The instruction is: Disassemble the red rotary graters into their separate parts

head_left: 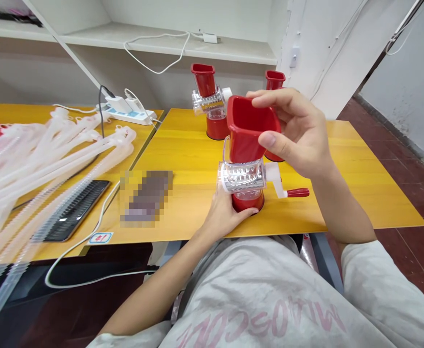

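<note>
— Two bare hands closed around one red-and-clear plastic rotary drum grater (241, 176), and neither lets go! The right hand (291, 130) hooks its fingers (270, 96) over the rim of the square red hopper (250, 128), thumb pressed to its side.

— And the left hand (221, 208)?

— Cupped round from behind, thumb (246, 213) lying across the round red base (253, 203). The grater stands upright on the yellow wood-grain table (342, 203), near its front edge, with the white crank (275, 179) and its red grip (298, 193) pointing right.

— What's around it?

— Two matching graters just behind: one (210, 101) in full view, the other (274, 79) partly hidden by the right hand. Over to the left, on the next yellow table (132, 145), a heap of translucent white ribbed plastic strips (41, 164) lies across a glossy black slab-shaped device (76, 210), near a white power strip (124, 113).
</note>
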The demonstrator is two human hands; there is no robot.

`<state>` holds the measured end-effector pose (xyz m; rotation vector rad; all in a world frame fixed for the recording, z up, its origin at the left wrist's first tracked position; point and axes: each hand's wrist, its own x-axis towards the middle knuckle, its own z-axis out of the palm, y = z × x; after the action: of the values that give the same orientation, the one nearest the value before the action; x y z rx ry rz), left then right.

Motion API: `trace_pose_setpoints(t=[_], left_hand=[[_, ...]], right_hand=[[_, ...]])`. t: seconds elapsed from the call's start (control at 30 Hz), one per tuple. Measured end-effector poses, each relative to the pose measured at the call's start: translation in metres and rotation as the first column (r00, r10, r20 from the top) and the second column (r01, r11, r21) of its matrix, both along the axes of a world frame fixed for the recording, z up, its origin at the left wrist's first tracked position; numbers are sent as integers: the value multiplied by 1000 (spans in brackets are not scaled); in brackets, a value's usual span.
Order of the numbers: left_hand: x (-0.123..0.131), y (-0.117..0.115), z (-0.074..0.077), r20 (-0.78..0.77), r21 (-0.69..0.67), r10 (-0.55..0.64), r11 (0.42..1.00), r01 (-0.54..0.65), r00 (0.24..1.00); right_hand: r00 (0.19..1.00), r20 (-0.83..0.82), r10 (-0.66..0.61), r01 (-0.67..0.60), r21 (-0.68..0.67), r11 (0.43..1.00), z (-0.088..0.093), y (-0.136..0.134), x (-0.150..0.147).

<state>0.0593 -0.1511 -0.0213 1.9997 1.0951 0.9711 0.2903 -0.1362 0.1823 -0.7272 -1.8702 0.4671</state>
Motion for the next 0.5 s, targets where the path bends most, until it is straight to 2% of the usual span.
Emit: trace_pose_setpoints(t=[0.1,0.23,0.5], left_hand=[[1,-1,-1,10,-1,22,1000,-22,1000],[1,4,0,18,-21,8,1000,-8,1000],[0,35,-1,109,-127,-36,991,50,993]], right_hand=[[1000,-28,4,-3,33,999,1,-3,5],[997,-76,15,-10,67,998,-7,-11,10],[992,-126,16,-6,81,997,-27,-31,24]])
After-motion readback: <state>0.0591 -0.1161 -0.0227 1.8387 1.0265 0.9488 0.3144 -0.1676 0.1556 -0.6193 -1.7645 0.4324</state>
